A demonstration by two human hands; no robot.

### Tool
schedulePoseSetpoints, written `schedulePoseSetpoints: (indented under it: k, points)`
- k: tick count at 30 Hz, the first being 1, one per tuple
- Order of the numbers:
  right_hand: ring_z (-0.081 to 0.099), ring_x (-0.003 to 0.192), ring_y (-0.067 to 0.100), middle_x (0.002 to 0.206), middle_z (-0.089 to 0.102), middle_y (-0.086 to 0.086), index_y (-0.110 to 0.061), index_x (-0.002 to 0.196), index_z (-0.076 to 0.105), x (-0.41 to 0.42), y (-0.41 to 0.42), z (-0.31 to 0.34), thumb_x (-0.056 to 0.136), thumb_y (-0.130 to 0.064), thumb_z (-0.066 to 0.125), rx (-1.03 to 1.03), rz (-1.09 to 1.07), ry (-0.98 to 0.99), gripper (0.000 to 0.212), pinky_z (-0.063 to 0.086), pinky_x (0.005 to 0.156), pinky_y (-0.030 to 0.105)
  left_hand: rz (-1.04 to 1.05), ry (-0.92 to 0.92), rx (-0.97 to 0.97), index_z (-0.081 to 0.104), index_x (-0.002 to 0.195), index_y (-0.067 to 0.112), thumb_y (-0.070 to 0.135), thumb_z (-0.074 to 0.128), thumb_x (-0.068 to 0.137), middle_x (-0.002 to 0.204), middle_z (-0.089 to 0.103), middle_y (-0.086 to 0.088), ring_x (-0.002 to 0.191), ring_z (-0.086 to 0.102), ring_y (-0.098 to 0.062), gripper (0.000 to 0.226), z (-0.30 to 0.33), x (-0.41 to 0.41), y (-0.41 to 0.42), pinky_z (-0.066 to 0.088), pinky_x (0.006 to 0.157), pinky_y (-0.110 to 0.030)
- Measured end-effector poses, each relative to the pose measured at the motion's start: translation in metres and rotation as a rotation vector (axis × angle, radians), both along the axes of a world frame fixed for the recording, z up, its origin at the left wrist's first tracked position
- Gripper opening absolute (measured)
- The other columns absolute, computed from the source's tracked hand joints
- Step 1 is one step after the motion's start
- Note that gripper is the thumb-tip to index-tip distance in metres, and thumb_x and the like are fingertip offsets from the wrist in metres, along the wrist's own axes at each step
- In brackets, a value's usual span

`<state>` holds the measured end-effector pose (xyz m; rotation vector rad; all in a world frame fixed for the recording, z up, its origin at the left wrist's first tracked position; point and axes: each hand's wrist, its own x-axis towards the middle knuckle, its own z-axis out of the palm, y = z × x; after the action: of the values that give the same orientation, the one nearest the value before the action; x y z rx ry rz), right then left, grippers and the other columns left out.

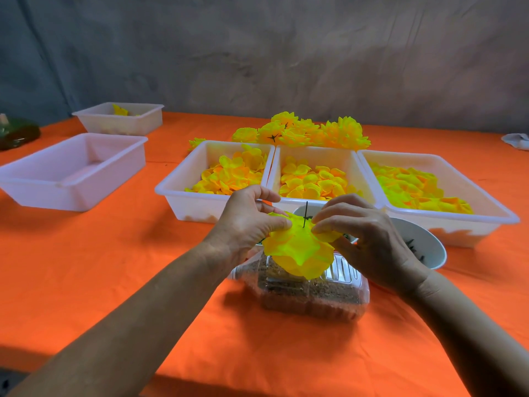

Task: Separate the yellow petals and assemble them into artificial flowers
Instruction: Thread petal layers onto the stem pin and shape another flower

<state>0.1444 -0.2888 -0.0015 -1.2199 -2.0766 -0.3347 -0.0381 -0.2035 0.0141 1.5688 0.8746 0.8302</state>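
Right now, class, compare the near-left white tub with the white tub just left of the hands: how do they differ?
1. The near-left tub holds nothing visible; the tub by the hands is partly filled with loose yellow petals.
2. The near-left tub stands alone on the orange cloth; the tub by the hands sits beside a second petal tub.

Both are white, rectangular, upright and open-topped.

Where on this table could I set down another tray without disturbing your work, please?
Bare orange cloth lies between the empty tray and the left hand, and along the near edge before the clear container. It is crowded from the three petal trays to the finished flowers, and around the bowl by the right hand.
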Motion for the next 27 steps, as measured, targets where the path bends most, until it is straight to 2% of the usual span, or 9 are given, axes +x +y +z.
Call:
schedulePoseSetpoints:
  k: [6, 11, 17, 21, 27]
  points:
    - [0.062, 0.087, 0.033, 0.087, 0.072, 0.004, -0.003, 0.080, 0.074, 0.0000, -0.0001, -0.0009, 0.075, -0.001, 0.068, -0.013, 0.008, 0.008, 0.009, 0.053, 0.070, 0.045, -0.007, 0.015, 0.022, 0.058, 0.103, 0.006, -0.009, 0.073, 0.072, 0.089, 0.068, -0.013, 0.074, 0.063, -0.016, 0.038, -0.0024, 0.0004, 0.0001, 0.051, 0.064, -0.023]
    - [0.062, 0.088, 0.031, 0.088, 0.072, 0.003, -0.005, 0.079, 0.074, 0.0002, 0.0009, -0.0007, 0.078, -0.007, 0.066, -0.020, 0.001, -0.009, 0.008, 0.053, 0.070, 0.045, -0.016, 0.025, 0.042, 0.058, 0.098, 0.009, -0.011, 0.072, 0.072, 0.084, 0.067, -0.009, 0.074, 0.062, -0.014, 0.036, -0.0040, 0.0031, -0.0006, 0.051, 0.071, -0.027]
    - [0.063, 0.090, 0.029, 0.091, 0.071, 0.003, -0.007, 0.089, 0.074, -0.0034, 0.0016, 0.0043, 0.079, -0.016, 0.068, -0.023, -0.025, -0.013, 0.015, 0.054, 0.071, 0.044, -0.009, 0.012, 0.061, 0.058, 0.092, 0.013, -0.013, 0.072, 0.071, 0.085, 0.068, -0.011, 0.074, 0.063, -0.015, 0.036, -0.0035, 0.0032, 0.0005, 0.053, 0.068, -0.028]
    - [0.063, 0.089, 0.029, 0.088, 0.072, 0.002, -0.007, 0.083, 0.075, -0.0062, 0.0007, 0.0058, 0.088, -0.022, 0.062, -0.027, 0.010, 0.000, 0.021, 0.052, 0.070, 0.045, -0.012, 0.011, 0.061, 0.059, 0.094, 0.013, -0.011, 0.073, 0.071, 0.085, 0.068, -0.009, 0.073, 0.063, -0.014, 0.036, -0.0035, 0.0025, 0.0008, 0.051, 0.064, -0.024]
    - [0.063, 0.086, 0.029, 0.086, 0.072, 0.002, -0.008, 0.077, 0.076, -0.0079, -0.0007, 0.0031, 0.088, -0.019, 0.058, -0.060, 0.003, -0.051, 0.023, 0.053, 0.069, 0.042, -0.022, 0.053, 0.072, 0.058, 0.092, 0.015, -0.013, 0.071, 0.071, 0.079, 0.066, -0.004, 0.071, 0.062, -0.012, 0.038, -0.0078, 0.0043, -0.0002, 0.052, 0.063, -0.023]
